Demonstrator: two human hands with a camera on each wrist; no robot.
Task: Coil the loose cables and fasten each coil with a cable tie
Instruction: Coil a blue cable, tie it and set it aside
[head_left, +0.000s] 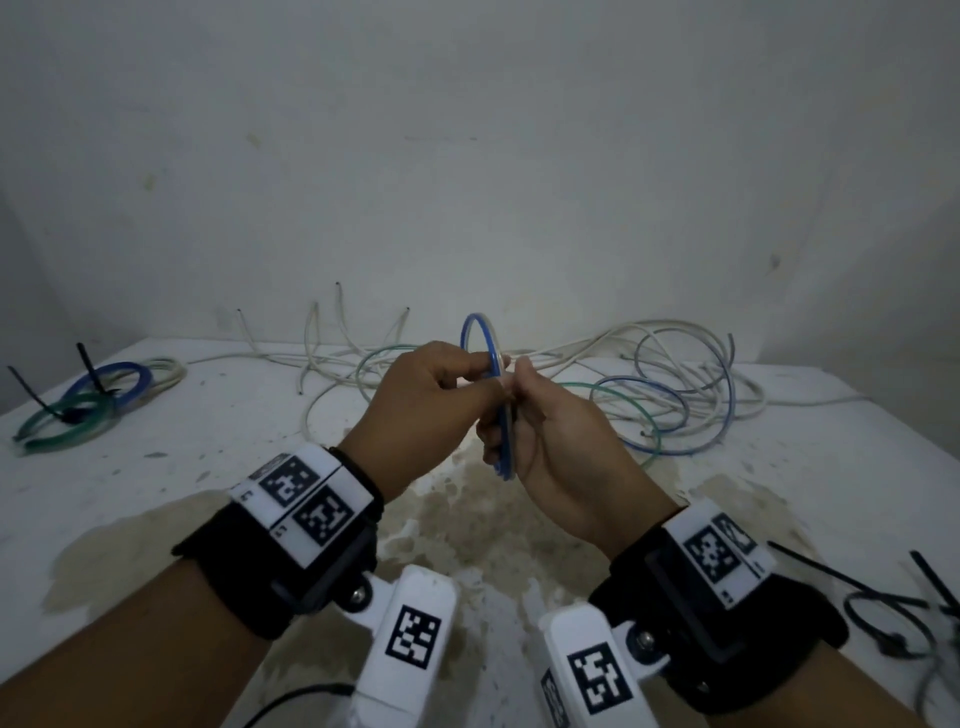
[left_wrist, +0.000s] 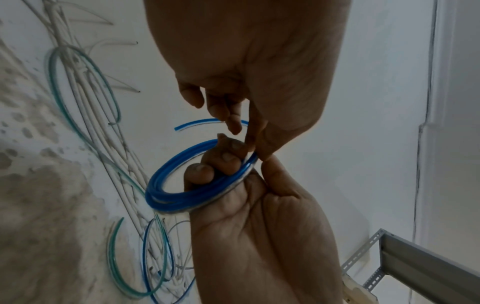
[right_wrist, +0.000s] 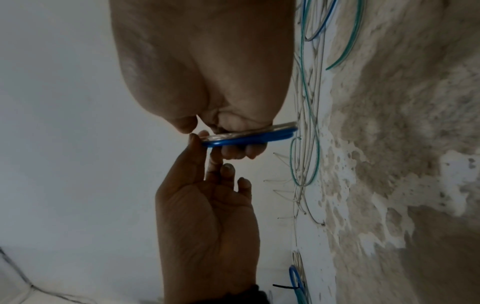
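Both hands were raised together above the bench (head_left: 171, 467), well clear of its stained white top. By the right hand (head_left: 561, 441) a small blue and white coil (head_left: 483, 332) was gripped, the fingers (left_wrist: 223, 162) curled through the ring and closed round its lower part, so that the coil was held upright and edge-on in the head view. By the left hand (head_left: 415, 410) the coil was pinched at its near rim, thumb and forefinger closed on it just beside the right thumb; a short loose blue end (left_wrist: 192, 125) was seen curving away beyond the left fingertips. Behind the hands, along the back of the bench, a tangle of loose cables (head_left: 670, 384) in white, green and blue was spread. At the far left two finished coils (head_left: 93, 402), blue and green, were laid with black ties standing up from them. Near the right edge spare black cable ties (head_left: 857, 587) were scattered.
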